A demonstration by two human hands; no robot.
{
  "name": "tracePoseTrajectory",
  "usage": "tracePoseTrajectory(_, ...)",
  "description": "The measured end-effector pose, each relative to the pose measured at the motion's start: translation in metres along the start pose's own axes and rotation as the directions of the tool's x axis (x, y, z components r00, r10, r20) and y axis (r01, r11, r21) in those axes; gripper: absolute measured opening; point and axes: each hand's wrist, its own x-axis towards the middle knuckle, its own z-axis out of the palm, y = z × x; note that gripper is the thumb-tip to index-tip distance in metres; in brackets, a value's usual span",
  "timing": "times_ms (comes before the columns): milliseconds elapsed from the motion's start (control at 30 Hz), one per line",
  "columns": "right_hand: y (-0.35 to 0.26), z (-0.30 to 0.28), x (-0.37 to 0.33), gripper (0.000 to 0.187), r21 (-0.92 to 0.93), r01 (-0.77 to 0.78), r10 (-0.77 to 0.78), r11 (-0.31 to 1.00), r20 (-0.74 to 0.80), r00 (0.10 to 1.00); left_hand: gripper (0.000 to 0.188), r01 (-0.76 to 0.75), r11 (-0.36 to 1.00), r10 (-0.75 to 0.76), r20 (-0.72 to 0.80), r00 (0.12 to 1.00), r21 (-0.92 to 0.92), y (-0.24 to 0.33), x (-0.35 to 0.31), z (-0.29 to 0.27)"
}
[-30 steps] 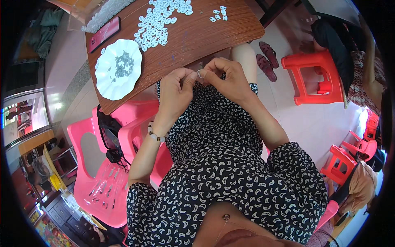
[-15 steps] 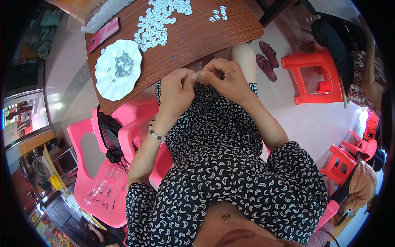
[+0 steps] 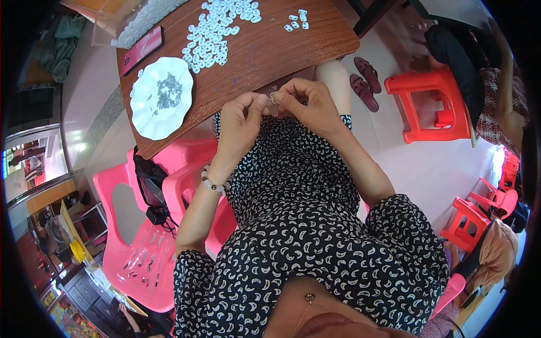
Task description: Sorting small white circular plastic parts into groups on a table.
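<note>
One half-hidden pale piece [image 3: 273, 98]: right hand [image 3: 311, 111] pinches it, left hand's [image 3: 238, 125] grip unclear

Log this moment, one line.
Right hand: pinching small pale looped piece | left hand: pinched shut, contents unclear | scalloped white plate: small grey pieces

Flat pink object [image 3: 145, 47] on the brown table [image 3: 282, 56]: dark marks at one end, too small to read
Colourful panel [image 3: 66, 316], lower left: nothing legible

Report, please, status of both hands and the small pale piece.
Left hand: pinched, contents unclear. Right hand: pinching small pale piece. Nearest obstacle: table, just ahead.
</note>
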Motion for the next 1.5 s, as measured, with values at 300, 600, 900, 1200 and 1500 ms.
tracePoseTrajectory(300,0.003,0.000,0.000,0.018,-0.003,-0.004,0.004,1.000,-0.005,1.000,0.027,0.124,0.978,-0.123,0.016,0.992,-0.168,0.004,-0.001,0.000)
tracePoseTrajectory(600,-0.001,0.003,-0.003,0.017,-0.057,0.014,-0.014,0.998,-0.008,1.000,0.027,0.036,0.996,-0.031,-0.059,0.998,0.087,0.005,-0.002,0.003)
tracePoseTrajectory(900,-0.003,0.008,-0.006,0.017,-0.052,0.067,-0.070,0.996,-0.043,0.997,0.022,-0.094,0.940,0.145,-0.135,0.980,0.329,0.015,-0.003,0.011)
tracePoseTrajectory(1200,-0.003,0.011,-0.006,0.017,0.006,0.046,-0.046,0.999,-0.054,0.998,0.023,-0.171,0.928,0.244,-0.195,0.950,0.330,0.012,-0.005,0.018)
tracePoseTrajectory(1500,-0.009,0.010,-0.007,0.018,0.020,0.018,-0.017,1.000,-0.029,0.999,0.020,-0.128,0.938,0.200,-0.202,0.959,0.321,0.011,-0.004,0.016)
